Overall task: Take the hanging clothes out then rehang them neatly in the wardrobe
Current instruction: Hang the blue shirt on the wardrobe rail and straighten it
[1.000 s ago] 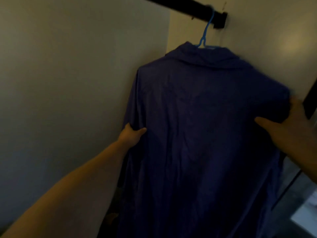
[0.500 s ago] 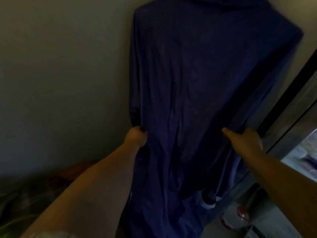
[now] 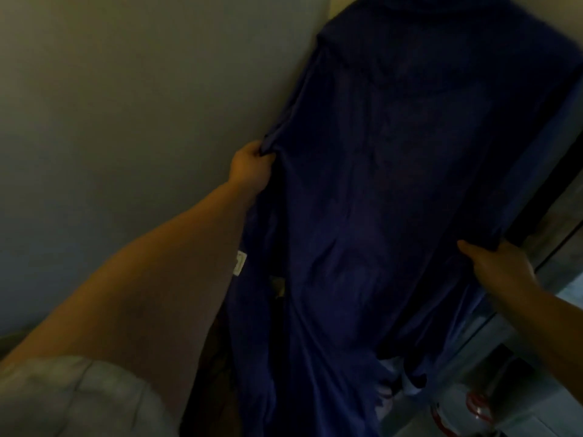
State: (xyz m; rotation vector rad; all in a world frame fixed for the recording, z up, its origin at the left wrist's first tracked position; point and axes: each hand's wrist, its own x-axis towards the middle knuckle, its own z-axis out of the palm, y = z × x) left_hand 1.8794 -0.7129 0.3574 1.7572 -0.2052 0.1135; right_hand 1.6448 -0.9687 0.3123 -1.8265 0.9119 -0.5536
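I have my left hand (image 3: 250,167) and right hand (image 3: 501,266) each pinching a side edge of the dark blue shirt (image 3: 394,184), straightening it; next, I judge, smooth downward.

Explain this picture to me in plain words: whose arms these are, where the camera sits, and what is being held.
No machine is here. A person wears a wide-angle camera on the head, looking forward and down, so the two bare arms reaching in are the wearer's own.

The big dark blue garment hangs in front of a pale wall. Its top runs out of the frame, so what it hangs from does not show.

The left hand grips the garment's left edge, bunching the cloth. The right hand holds the right edge lower down, thumb on the front. Between them the cloth is spread fairly flat, with a few creases.

A small white tag shows on the left edge. The lower right corner is too dim and blurred to name anything.
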